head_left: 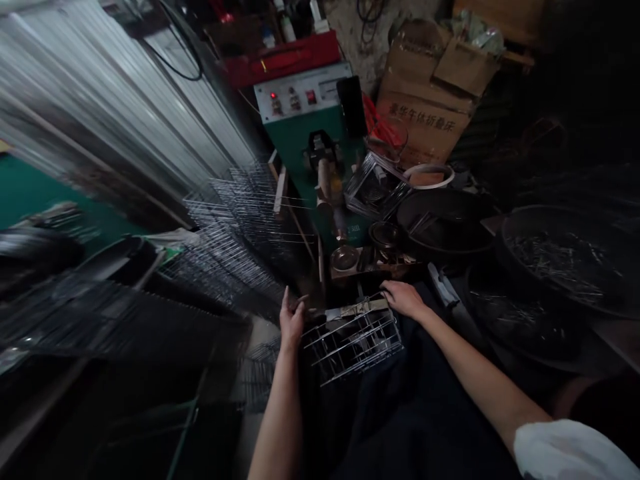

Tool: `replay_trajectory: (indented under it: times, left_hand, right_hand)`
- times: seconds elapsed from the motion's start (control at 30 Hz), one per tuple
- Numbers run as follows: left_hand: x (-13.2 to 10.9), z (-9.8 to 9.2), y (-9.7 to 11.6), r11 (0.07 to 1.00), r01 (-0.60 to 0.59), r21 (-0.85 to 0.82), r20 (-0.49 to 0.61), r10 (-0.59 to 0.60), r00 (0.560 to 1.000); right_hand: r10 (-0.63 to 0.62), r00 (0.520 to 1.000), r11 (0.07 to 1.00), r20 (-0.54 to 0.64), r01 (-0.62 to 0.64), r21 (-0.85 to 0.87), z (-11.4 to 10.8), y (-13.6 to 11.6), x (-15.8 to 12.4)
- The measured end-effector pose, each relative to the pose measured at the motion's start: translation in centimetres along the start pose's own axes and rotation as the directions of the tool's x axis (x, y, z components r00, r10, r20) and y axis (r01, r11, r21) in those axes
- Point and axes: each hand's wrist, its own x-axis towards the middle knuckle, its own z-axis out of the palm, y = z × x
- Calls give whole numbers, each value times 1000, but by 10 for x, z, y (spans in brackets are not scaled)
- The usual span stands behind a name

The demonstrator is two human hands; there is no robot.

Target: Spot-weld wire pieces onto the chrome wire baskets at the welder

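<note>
A small wire basket [357, 347] of thin metal rods lies tilted across my lap. My right hand [401, 298] grips its far right corner, fingers curled over the top wire. At the other side, my left hand [291, 319] is just beyond the basket's left end, index finger and thumb spread apart, with nothing plainly held. A pale flat strip [357, 308] runs along the basket's far edge. Beyond it stands a green machine [300, 150] with a clamp-like metal head [324, 157] over a small round metal dish [345, 258].
Stacked wire grids [235, 233] stand to the left. On the right are dark round pans [445, 223] and a wide basin [565, 260] of loose metal pieces. A cardboard box [425, 100] leans behind. A phone [351, 105] rests against the machine's control panel [295, 97].
</note>
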Motion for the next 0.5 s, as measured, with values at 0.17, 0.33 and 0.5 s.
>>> replay_trajectory:
  times: [0.17,0.33,0.5]
  left_hand:
    - [2,-5,-11,991,112,-79,54,-108,993]
    - [16,6,-19,987,140,-82,99,-131,986]
    - [21,8,-19,979,172,-113,157,-153,976]
  right_hand:
    - [-2,999,998,34,4,-56,4,-3,8]
    - [11,1000,998,11,-10,-63,9,4,19]
    - [15,1000,999,-6,-16,-51,19,14,31]
